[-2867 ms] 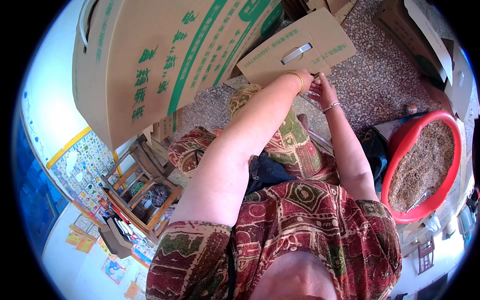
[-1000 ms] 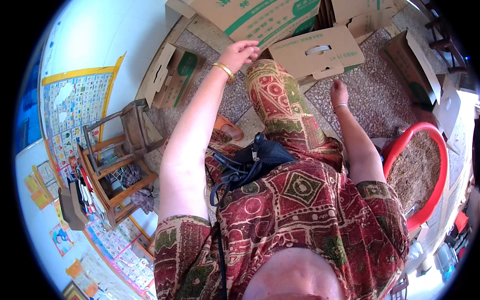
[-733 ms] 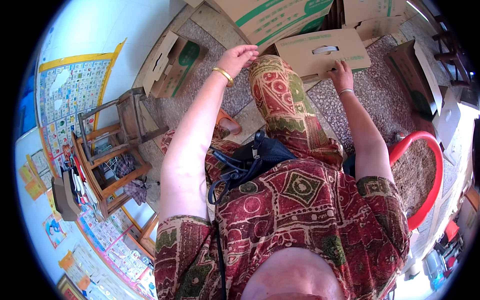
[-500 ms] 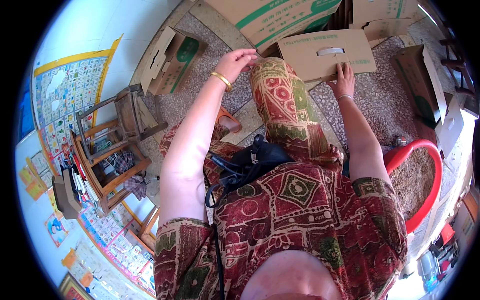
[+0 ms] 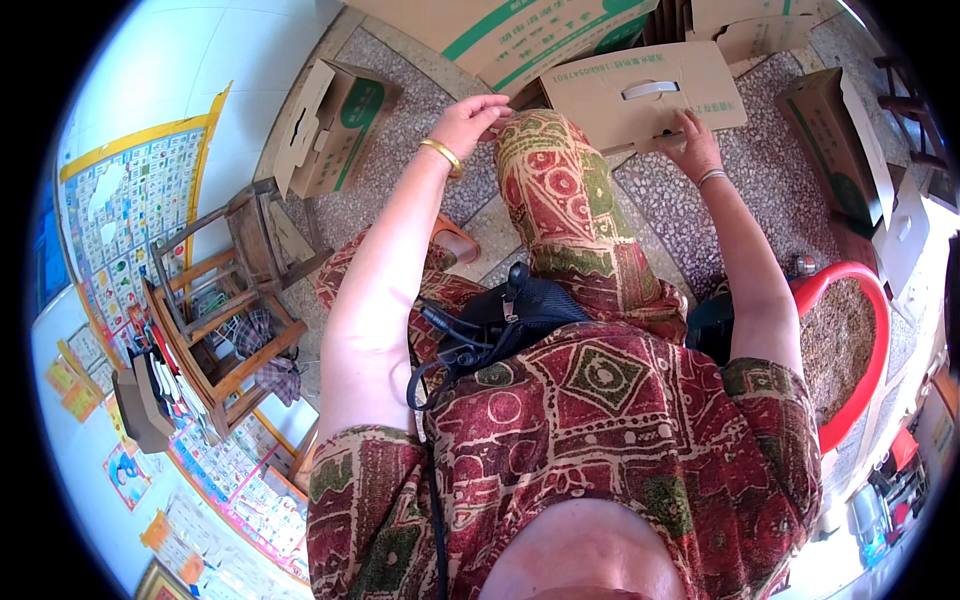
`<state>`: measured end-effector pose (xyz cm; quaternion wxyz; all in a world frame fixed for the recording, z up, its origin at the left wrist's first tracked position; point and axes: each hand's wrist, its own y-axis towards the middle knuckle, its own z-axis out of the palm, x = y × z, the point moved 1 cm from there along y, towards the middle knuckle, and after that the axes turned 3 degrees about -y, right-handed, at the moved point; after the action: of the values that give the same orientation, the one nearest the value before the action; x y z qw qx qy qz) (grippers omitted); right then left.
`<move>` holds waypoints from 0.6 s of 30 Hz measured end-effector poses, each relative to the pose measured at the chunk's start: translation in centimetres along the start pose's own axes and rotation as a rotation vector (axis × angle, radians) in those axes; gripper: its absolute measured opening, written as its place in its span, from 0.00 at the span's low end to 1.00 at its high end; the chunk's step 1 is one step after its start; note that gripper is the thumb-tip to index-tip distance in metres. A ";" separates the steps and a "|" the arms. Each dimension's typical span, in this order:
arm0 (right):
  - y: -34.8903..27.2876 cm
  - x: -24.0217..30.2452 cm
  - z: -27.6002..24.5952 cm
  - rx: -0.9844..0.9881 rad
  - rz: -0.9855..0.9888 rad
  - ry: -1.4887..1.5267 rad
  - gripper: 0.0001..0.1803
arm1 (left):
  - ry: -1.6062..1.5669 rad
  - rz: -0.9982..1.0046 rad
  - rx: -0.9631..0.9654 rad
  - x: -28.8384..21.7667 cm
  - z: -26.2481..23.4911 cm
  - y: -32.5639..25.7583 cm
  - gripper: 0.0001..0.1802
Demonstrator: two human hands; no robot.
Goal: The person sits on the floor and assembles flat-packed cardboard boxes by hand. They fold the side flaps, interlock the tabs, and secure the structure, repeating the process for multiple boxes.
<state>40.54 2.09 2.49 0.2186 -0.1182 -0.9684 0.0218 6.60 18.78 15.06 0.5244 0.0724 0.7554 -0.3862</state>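
In front of me a cardboard box (image 5: pixel 610 100) with a white handle lies behind my raised knee, tilted. At its near edge is my right hand (image 5: pixel 695 152), fingers apart and fingertips by a small dark slot. I cannot tell whether they press on the cardboard. My left hand (image 5: pixel 472 128), with a gold bangle at the wrist, hovers just left of the knee, near the box's left end. Its fingertips and thumb are drawn together in a pinch. What they hold, if anything, is too small to make out.
Left stands an open carton (image 5: pixel 345 130); right, another carton (image 5: pixel 835 150). Large boxes (image 5: pixel 520 40) are stacked beyond. A red tub (image 5: pixel 880 360) of brown loose material sits by my right elbow. A wooden chair (image 5: pixel 255 235) and shelf (image 5: pixel 220 375) stand along the left wall.
My right hand has drawn back slightly from the box face, its fingers more bent and spread. The box and surroundings have shifted a little in view. The left hand keeps its pinch.
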 end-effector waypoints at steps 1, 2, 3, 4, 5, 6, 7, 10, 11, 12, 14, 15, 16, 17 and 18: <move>0.0 0.4 -0.4 -0.073 -0.035 -0.063 0.38 | -0.029 -0.003 0.000 0.0 -0.3 0.0 0.16; 0.1 1.0 -0.5 -0.145 -0.072 -0.125 0.37 | -0.043 -0.008 0.000 0.1 -0.8 0.0 0.17; 0.0 2.2 -0.3 -0.136 -0.146 -0.134 0.37 | -0.057 -0.015 -0.002 0.3 -1.3 0.0 0.17; -0.1 3.5 0.2 -0.128 -0.214 -0.145 0.37 | -0.071 -0.021 0.004 0.4 -1.6 0.1 0.18; -0.4 4.8 0.9 -0.119 -0.282 -0.155 0.37 | -0.074 -0.023 -0.005 0.7 -1.8 0.2 0.17; -0.9 5.6 2.2 -0.058 -0.336 -0.168 0.39 | -0.075 -0.025 -0.011 0.7 -1.8 0.2 0.17; -1.3 6.4 3.1 -0.009 -0.308 -0.183 0.39 | -0.079 -0.028 -0.022 0.8 -1.9 0.1 0.17; -2.1 7.2 4.2 0.128 -0.251 -0.249 0.41 | -0.077 -0.025 -0.011 1.0 -2.1 -0.6 0.17; -2.3 7.3 4.5 0.172 -0.237 -0.275 0.42 | -0.069 -0.044 -0.017 1.1 -2.1 -0.8 0.17; -2.4 7.3 4.8 0.169 -0.218 -0.275 0.42 | -0.060 -0.056 -0.023 0.7 -2.1 -1.0 0.16; -2.6 7.3 5.9 0.161 -0.181 -0.277 0.43 | -0.069 -0.073 -0.029 0.6 -2.2 -1.3 0.16; -2.7 7.5 5.9 0.197 -0.163 -0.297 0.45 | -0.086 -0.075 -0.032 0.8 -2.3 -1.6 0.16; -2.5 7.6 5.7 0.204 -0.164 -0.296 0.45 | -0.104 -0.077 -0.035 0.8 -2.4 -1.8 0.16; -2.2 7.7 5.4 0.212 -0.165 -0.295 0.45 | -0.065 -0.097 -0.009 0.7 -2.8 -1.7 0.20; -2.1 7.8 5.2 0.221 -0.162 -0.292 0.45 | -0.078 -0.095 -0.015 0.8 -3.0 -1.7 0.20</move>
<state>31.00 1.99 1.27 0.0885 -0.0105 -0.9879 0.1271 3.18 19.31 15.73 0.5349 0.0174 0.7399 -0.4076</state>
